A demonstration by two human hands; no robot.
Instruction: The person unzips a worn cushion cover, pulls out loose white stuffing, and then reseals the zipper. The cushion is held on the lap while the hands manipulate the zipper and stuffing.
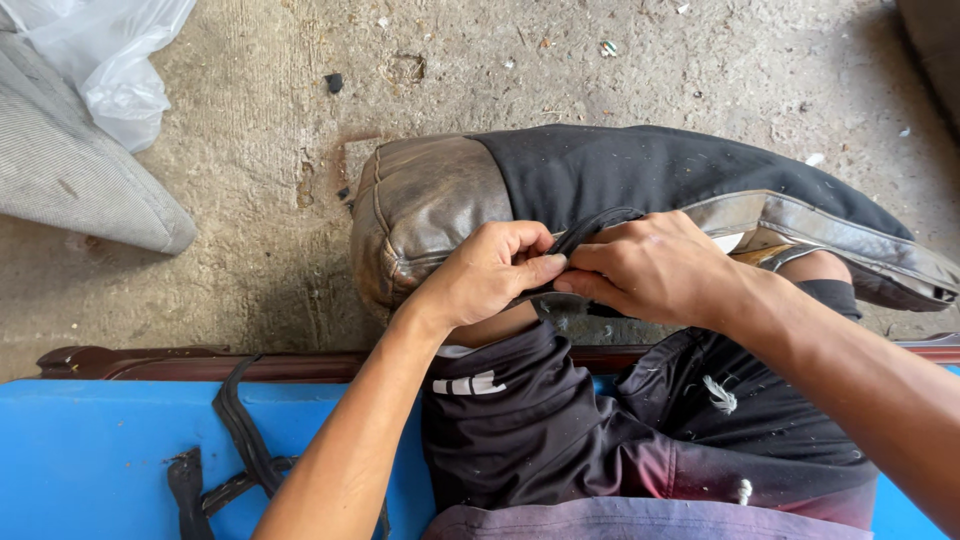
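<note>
A worn brown leather cushion lies across the person's knees over the concrete floor, with a black fabric cover drawn over its right and far part. The left end of the cushion is bare, so the covering looks only partly done: black cloth reaches roughly to the middle, and the brown leather to the left of it is uncovered. Both hands meet at the near edge of the cover, where a black edging strip curls up. The left hand has its grip pressed together, thumb against fingers, pinching the strip; the right hand likewise pinches the same strip just beside it, fingertips touching those of the left. Whether the strip is being stitched, pulled or tucked cannot be told. At the right end a grey leather flap hangs open. Near left, loose black strips lie on the blue seat. Far left sit a grey cushion and a white plastic bag.
</note>
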